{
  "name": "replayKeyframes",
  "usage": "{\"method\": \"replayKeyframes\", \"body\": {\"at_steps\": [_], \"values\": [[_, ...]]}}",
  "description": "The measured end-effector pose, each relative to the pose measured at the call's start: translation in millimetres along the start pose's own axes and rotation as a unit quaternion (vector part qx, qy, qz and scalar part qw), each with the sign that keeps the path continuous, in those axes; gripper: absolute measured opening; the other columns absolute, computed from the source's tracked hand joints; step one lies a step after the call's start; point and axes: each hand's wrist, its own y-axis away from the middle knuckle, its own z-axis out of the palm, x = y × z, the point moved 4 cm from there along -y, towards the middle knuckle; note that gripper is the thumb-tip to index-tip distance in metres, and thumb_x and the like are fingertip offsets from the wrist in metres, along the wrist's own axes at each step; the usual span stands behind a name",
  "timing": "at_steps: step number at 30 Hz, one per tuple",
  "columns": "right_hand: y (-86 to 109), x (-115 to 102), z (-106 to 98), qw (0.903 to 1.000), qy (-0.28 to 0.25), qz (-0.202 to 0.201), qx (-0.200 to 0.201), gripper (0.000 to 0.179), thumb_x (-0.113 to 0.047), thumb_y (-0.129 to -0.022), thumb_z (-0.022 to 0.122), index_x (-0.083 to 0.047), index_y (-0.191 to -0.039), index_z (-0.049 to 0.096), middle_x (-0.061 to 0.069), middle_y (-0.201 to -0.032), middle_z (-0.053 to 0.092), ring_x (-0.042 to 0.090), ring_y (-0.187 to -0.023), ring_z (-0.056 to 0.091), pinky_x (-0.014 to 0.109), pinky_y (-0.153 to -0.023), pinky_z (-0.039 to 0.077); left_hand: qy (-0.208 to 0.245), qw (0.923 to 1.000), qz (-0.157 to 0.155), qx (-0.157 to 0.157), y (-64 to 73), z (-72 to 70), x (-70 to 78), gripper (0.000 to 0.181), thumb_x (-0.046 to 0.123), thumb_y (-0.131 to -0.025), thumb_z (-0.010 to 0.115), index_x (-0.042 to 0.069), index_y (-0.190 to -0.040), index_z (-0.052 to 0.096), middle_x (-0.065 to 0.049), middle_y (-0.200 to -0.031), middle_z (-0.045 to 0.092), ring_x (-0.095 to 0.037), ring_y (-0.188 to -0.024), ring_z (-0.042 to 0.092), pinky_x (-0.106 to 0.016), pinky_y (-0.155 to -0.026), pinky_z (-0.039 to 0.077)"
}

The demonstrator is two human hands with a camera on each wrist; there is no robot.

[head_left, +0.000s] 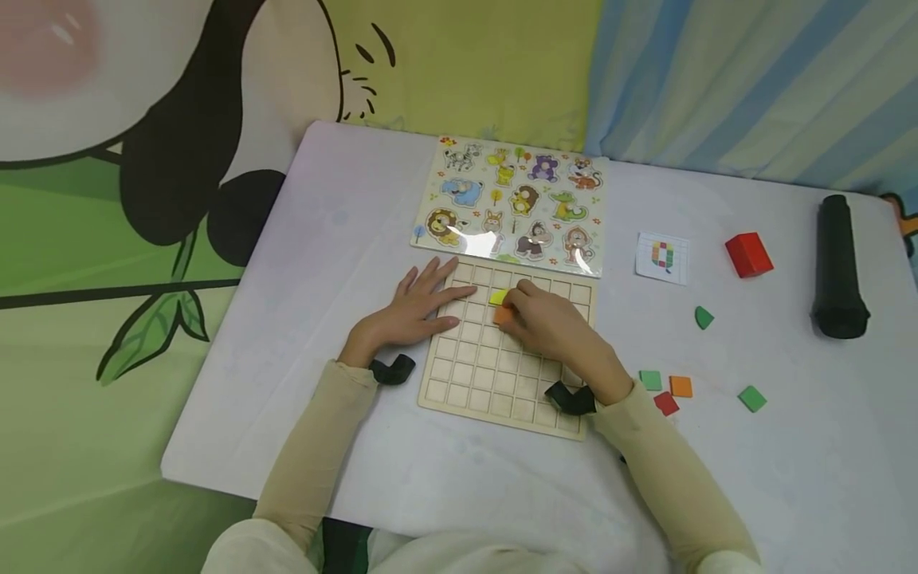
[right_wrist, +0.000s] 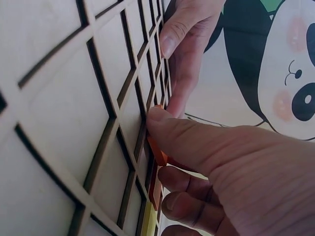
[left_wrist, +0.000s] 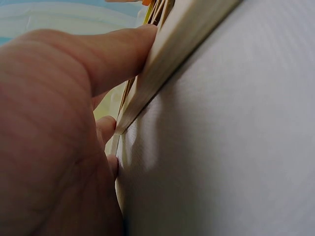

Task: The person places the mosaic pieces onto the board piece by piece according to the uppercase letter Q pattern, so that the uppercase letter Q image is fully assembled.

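A wooden grid board (head_left: 484,379) lies flat on the table. My left hand (head_left: 412,312) rests on its left edge with fingers spread; in the left wrist view the thumb (left_wrist: 125,49) touches the board's rim. Over the board's upper middle, my right hand (head_left: 552,325) pinches an orange square tile (head_left: 503,316). In the right wrist view this orange tile (right_wrist: 157,147) stands tilted against the grid under the thumb. A yellow tile (head_left: 498,296) sits just beyond it, partly covered by the fingers. Between them, a red piece (right_wrist: 155,189) shows in the right wrist view.
Behind the board lies an animal puzzle (head_left: 509,199). To the right are a pattern card (head_left: 662,257), a red block (head_left: 749,255), a dark green piece (head_left: 704,317), a black cylindrical object (head_left: 837,267) and loose tiles: green (head_left: 650,380), orange (head_left: 680,387), red (head_left: 666,404), another green (head_left: 752,399).
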Motion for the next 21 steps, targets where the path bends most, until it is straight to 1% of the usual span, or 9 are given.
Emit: {"method": "replayKeyframes", "body": {"at_steps": [4, 9, 12, 21], "values": [[-3.4, -1.9, 1.4, 1.0000, 0.005, 0.000, -0.003, 0.034, -0.029, -0.091, 0.070, -0.003, -0.113, 0.065, 0.007, -0.101, 0.061, 0.018, -0.077, 0.059, 0.038, -0.070, 0.051, 0.004, 1.0000, 0.002, 0.002, 1.1, -1.9, 1.0, 0.054, 0.040, -0.101, 0.048, 0.030, -0.152, 0.035, -0.003, -0.166, -0.005, -0.027, -0.151, -0.014, -0.052, -0.118, -0.010], [-6.0, -3.4, 3.3, 0.9999, 0.008, 0.002, -0.008, 0.032, -0.029, -0.091, 0.071, -0.003, -0.109, 0.065, 0.006, -0.099, 0.061, 0.017, -0.076, 0.058, 0.036, -0.068, 0.051, 0.006, 1.0000, 0.000, 0.002, 1.1, -1.9, 0.8, 0.053, 0.040, -0.101, 0.048, 0.029, -0.152, 0.035, -0.003, -0.166, -0.004, -0.027, -0.151, -0.014, -0.051, -0.118, -0.010], [-6.3, -3.9, 3.0, 1.0000, 0.006, 0.000, -0.008, 0.032, -0.029, -0.090, 0.071, -0.003, -0.109, 0.065, 0.006, -0.099, 0.061, 0.016, -0.074, 0.058, 0.036, -0.067, 0.051, 0.006, 1.0000, 0.000, 0.001, 0.4, -1.9, 0.4, 0.054, 0.040, -0.102, 0.048, 0.029, -0.152, 0.035, -0.003, -0.166, -0.005, -0.027, -0.151, -0.015, -0.051, -0.118, -0.010], [-6.3, -4.3, 3.9, 1.0000, -0.003, -0.001, -0.001, 0.030, -0.028, -0.090, 0.071, -0.003, -0.107, 0.066, 0.005, -0.097, 0.062, 0.018, -0.075, 0.059, 0.037, -0.069, 0.051, 0.000, 1.0000, 0.001, 0.000, 0.0, -1.5, -0.7, 0.054, 0.040, -0.101, 0.048, 0.030, -0.152, 0.035, -0.003, -0.166, -0.006, -0.027, -0.151, -0.015, -0.052, -0.118, -0.010]]}}
